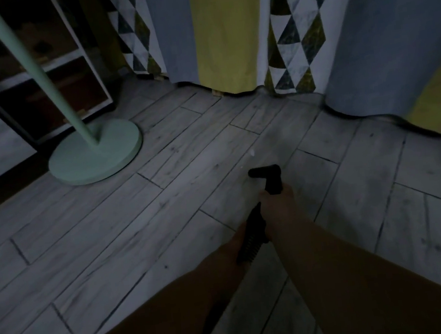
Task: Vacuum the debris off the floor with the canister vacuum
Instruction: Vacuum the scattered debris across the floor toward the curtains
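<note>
Right of the mint stand base (pixel 95 152), the left hand (pixel 236 239) is mostly hidden behind the ribbed hose (pixel 252 235), so its grip is unreadable. The hose vanishes beneath the forearms. Pale specks (pixel 252 152) near the nozzle (pixel 265 172) are too small to identify. The stand's pole (pixel 19 53) is cut off by the top edge.

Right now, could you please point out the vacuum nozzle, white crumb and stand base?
vacuum nozzle (pixel 264 172): head view, black head.
white crumb (pixel 252 152): head view, its middle.
stand base (pixel 81 165): head view, flat top.
</note>
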A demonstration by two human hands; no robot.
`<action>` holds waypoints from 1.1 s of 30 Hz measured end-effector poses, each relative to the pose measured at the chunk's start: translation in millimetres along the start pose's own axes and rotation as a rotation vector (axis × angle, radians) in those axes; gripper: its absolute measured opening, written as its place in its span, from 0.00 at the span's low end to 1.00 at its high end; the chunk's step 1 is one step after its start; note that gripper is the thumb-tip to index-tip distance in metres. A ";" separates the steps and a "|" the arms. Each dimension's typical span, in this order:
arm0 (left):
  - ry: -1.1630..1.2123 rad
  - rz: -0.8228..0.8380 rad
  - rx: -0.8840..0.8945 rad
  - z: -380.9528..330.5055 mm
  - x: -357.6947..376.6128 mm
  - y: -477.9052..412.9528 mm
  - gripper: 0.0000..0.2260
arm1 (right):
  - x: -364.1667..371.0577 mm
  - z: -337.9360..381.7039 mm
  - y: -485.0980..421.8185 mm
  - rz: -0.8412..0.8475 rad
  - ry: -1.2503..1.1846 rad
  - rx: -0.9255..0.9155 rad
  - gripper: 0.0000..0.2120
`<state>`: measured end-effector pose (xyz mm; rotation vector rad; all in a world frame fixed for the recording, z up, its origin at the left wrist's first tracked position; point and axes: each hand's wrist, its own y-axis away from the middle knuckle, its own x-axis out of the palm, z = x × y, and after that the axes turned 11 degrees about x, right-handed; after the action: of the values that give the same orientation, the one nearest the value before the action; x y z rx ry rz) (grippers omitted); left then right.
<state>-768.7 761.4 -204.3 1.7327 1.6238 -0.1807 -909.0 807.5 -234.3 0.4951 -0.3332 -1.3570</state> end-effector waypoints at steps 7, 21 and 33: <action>-0.063 0.014 -0.078 -1.8 -7.9 -15.8 0.33 | 5.6 0.2 -29.0 0.053 0.008 0.085 0.21; -0.087 -0.005 -0.106 -5.4 -21.9 -36.7 0.32 | 14.5 -0.1 -54.9 -0.072 -0.130 0.083 0.19; -0.050 -0.007 -0.199 3.7 -20.4 -39.6 0.31 | 31.9 -3.8 -53.8 0.111 0.016 0.039 0.24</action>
<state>-807.1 739.8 -211.8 1.5598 1.5568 -0.0627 -946.4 769.6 -267.2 0.5122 -0.3692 -1.2400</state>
